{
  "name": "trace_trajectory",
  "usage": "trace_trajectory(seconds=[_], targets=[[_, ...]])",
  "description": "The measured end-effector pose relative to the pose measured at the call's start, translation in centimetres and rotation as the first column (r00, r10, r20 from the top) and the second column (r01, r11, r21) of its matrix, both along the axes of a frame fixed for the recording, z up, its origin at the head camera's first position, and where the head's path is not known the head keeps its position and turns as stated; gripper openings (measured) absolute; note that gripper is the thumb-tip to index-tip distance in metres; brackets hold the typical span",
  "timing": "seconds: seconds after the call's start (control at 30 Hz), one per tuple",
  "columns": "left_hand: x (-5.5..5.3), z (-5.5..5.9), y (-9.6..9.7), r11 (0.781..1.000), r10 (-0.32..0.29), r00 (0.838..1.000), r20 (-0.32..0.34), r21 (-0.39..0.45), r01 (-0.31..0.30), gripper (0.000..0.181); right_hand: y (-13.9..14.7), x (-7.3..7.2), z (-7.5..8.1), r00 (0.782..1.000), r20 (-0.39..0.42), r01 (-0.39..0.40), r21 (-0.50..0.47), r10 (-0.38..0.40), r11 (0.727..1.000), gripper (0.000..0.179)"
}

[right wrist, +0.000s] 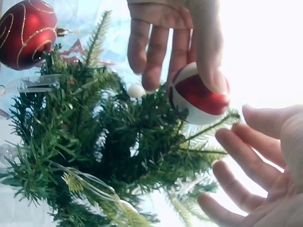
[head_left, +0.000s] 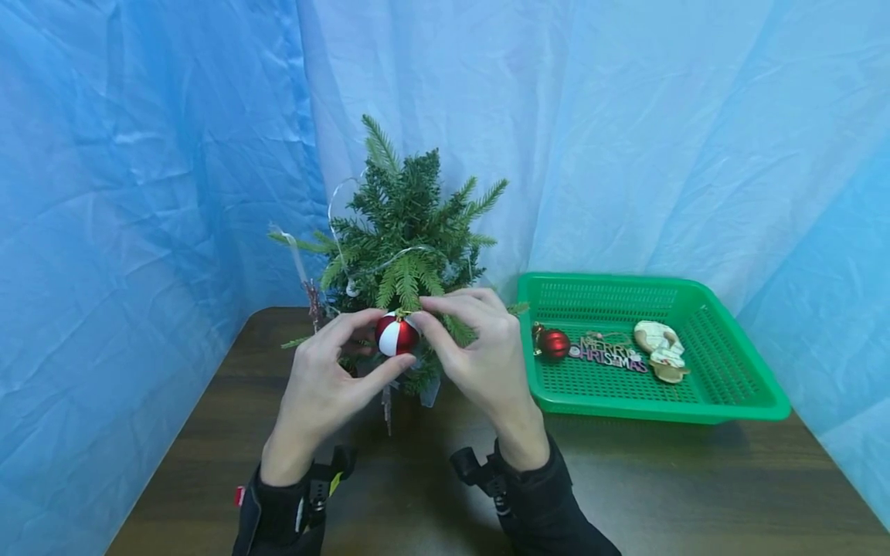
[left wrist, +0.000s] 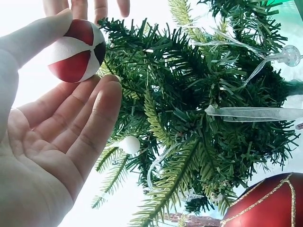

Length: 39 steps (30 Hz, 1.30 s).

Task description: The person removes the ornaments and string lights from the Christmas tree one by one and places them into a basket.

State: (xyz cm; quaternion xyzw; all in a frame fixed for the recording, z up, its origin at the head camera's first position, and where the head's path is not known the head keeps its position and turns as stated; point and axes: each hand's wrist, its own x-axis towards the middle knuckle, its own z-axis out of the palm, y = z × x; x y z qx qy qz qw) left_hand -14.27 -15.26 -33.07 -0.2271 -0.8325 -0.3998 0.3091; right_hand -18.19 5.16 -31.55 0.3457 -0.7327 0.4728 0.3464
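My left hand (head_left: 327,378) holds a red-and-white ball ornament (head_left: 397,335) between thumb and fingers, in front of a small artificial Christmas tree (head_left: 403,208). Gold shows at the ball's top, just under a drooping light-green branch. My right hand (head_left: 483,351) is beside it, thumb and index finger close together at the branch tip (right wrist: 235,117); its other fingers are spread in the right wrist view. A larger red ball with gold glitter lines (left wrist: 270,203) hangs on the tree in both wrist views. A white bead (left wrist: 130,144) and clear ribbon (left wrist: 255,114) show among the needles.
A green plastic basket (head_left: 653,409) stands to the right on the dark wooden table (head_left: 667,479). In it lie a ribbed red ball (head_left: 554,344), a "Merry Christmas" sign (head_left: 612,355) and a cream-and-brown ornament (head_left: 660,350). Blue cloth (head_left: 626,139) hangs around the table.
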Motion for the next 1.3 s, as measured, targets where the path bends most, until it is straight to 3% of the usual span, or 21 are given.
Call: trace_trajectory(seconds=[0.2, 0.47, 0.83, 1.3], targets=[[0.0, -0.1, -0.1, 1.000, 0.006, 1.000, -0.001, -0.008, -0.006, 0.057, 0.3, 0.0, 0.0, 1.000, 0.020, 0.000, 0.046, -0.001, 0.999, 0.030], [-0.1, 0.1, 0.1, 1.000, -0.002, 1.000, -0.023, -0.010, 0.002, 0.057, 0.3, 0.1, 0.2, 0.999, 0.048, -0.018, 0.028, 0.016, 0.999, 0.047], [-0.1, -0.1, 0.3, 0.999, 0.007, 1.000, -0.003, -0.045, -0.007, 0.057, 0.4, 0.1, 0.2, 0.998, 0.044, -0.041, 0.026, 0.039, 0.999, 0.026], [0.0, 0.1, 0.3, 0.998, 0.001, 1.000, 0.002, -0.063, -0.001, 0.056, 1.5, -0.6, 0.2, 0.994, 0.026, -0.105, 0.060, 0.104, 0.993, 0.017]])
